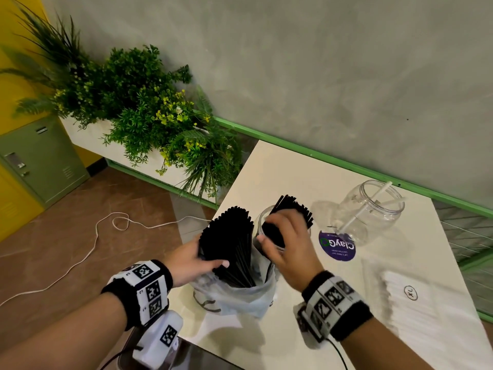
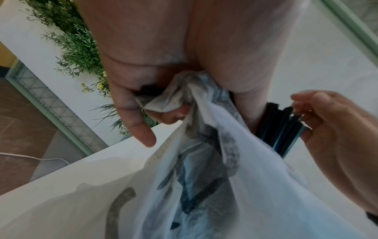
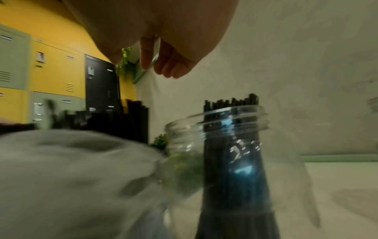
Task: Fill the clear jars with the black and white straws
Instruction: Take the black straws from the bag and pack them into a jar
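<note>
Closest, at the front edge of the white table (image 1: 280, 169): left hand (image 1: 198, 259) clamped on the bunched mouth of a thin plastic bag (image 1: 234, 297), thumb across the sheaf of black straws (image 1: 229, 241) standing upright in it and fanning out above the fist. Grey print on the bag, unreadable in the folds.

Just beside, to the right: right hand (image 1: 286, 245) curled round a second bundle of black straws (image 1: 293, 209), lower ends down inside the near jar (image 1: 260, 217), tips above its threaded rim and leaning away. In the blurred right wrist view, fingers hanging bent above that rim, grip not visible there.

Further right, flat on the tabletop: a clear packet of white straws (image 1: 416, 303) with a circled "XL".

Beyond the hands: a round purple sticker (image 1: 337, 245), upside down from the head view, reading "ClayGo"; smaller line beneath too small to read.

Next to it, the far jar (image 1: 373, 209), upright, with a few white straws (image 1: 381, 192) aslant inside.

Farthest: leafy plants (image 1: 149, 113), green and yellow lockers (image 1: 40, 161), a white cable (image 1: 93, 244) across the floor.
</note>
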